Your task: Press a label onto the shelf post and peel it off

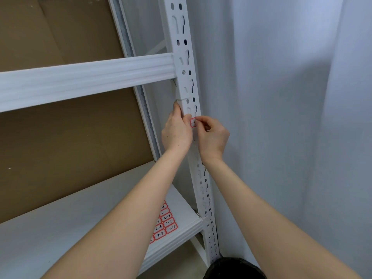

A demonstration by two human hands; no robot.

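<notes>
A white metal shelving rack fills the left of the view, with brown cardboard (60, 148) behind it and a pale wall (281, 117) to its right. Its upper beam (84, 81) runs across from the left edge to the slotted upright post (186, 63), which stands at the rack's right front corner, and the lower shelf (60, 228) spreads beneath both forearms. On that shelf, near its right end and partly hidden by the left forearm, lies a sheet of red-bordered labels (165, 223) with handwritten numbers such as 6-4, 7-1 and 7-3. Both hands are raised close together at the post, just below the upper beam. The left hand (176, 133) rests against the left edge of the post, its thumb pointing up along it. The right hand (211, 135) has its fingers curled, pinching a small red-bordered label (192, 123) against the face of the post, between the two hands; the mark written on it is too covered to read.
</notes>
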